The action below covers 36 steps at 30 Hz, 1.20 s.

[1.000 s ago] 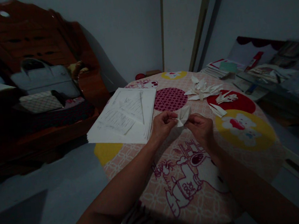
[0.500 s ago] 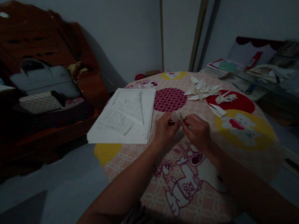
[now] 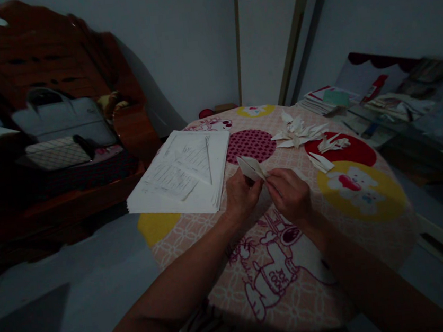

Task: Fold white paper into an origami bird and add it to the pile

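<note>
My left hand (image 3: 241, 194) and my right hand (image 3: 291, 194) meet over the middle of a round table (image 3: 205, 306) with a cartoon cloth. Both pinch a small folded piece of white paper (image 3: 250, 167), whose pointed flap sticks up and to the left above my left fingers. My fingers are closed on its lower edge. Both forearms reach in from the bottom of the view.
A stack of printed sheets (image 3: 184, 173) lies left of my hands. Several folded paper shapes (image 3: 298, 132) and smaller pieces (image 3: 321, 162) lie at the far right of the table. A wooden bench with bags (image 3: 59, 128) stands at left, a cluttered shelf (image 3: 383, 107) at right.
The folded paper has turned in my hands: it pointed up and right a second ago, was hidden between my fingers, and now sticks up to the left.
</note>
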Each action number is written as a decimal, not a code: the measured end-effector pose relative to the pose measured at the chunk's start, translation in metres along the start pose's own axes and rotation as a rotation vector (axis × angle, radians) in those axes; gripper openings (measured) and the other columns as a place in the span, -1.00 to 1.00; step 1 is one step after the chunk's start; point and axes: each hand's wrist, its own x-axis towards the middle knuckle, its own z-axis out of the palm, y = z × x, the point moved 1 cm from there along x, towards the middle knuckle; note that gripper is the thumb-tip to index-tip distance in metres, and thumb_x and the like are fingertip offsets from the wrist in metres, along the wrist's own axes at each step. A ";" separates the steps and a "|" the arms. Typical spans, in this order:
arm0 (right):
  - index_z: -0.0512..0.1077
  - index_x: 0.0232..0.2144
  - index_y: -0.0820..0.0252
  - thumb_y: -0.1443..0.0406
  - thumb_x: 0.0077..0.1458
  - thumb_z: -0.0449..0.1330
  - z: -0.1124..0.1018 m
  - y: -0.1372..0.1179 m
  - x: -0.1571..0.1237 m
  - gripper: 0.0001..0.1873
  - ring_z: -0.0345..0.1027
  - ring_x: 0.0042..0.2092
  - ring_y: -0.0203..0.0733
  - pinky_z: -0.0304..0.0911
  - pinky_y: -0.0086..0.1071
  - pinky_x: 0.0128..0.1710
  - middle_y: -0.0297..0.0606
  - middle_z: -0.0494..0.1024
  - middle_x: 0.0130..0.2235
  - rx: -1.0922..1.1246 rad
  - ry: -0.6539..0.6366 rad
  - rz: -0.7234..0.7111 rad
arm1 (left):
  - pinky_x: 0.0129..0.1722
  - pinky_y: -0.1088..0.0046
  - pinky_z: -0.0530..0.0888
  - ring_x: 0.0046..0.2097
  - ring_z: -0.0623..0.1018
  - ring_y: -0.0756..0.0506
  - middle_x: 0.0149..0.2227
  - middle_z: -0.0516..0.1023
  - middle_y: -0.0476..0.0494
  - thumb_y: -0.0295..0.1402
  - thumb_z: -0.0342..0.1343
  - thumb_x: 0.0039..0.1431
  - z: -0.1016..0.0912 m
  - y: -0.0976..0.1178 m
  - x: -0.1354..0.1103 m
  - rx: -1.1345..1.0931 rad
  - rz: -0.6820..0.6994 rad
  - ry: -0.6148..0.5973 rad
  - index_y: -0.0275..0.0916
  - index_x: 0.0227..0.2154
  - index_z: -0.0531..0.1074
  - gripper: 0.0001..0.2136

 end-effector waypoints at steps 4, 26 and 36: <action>0.51 -0.32 0.16 0.38 0.22 0.10 -0.002 -0.002 0.001 -0.83 0.49 -0.22 -0.09 0.43 -0.25 -0.20 -0.12 0.59 -0.31 0.068 0.025 0.050 | -0.37 0.46 0.32 -0.42 0.44 -0.05 -0.49 0.48 -0.02 -0.42 0.29 -0.04 0.000 0.001 0.000 -0.009 0.000 -0.017 -0.22 -0.39 0.41 -0.83; 0.57 -0.27 0.21 0.24 -0.15 0.43 0.002 0.022 -0.002 -0.67 0.51 -0.35 -0.19 0.45 -0.27 -0.26 -0.29 0.63 -0.37 1.014 -0.135 0.808 | -0.25 0.45 0.51 -0.28 0.57 -0.04 -0.28 0.58 -0.07 -0.30 0.18 0.21 -0.007 -0.009 0.008 -0.007 0.342 -0.332 -0.24 0.06 0.41 -0.63; 0.51 -0.38 0.17 0.27 -0.16 0.42 0.003 0.026 -0.005 -0.76 0.42 -0.42 -0.27 0.37 -0.40 -0.42 -0.36 0.58 -0.43 0.880 -0.101 0.756 | -0.23 0.51 0.50 -0.29 0.57 0.02 -0.32 0.57 -0.04 -0.34 0.18 0.23 -0.012 -0.004 0.008 -0.034 0.426 -0.356 -0.23 -0.05 0.44 -0.76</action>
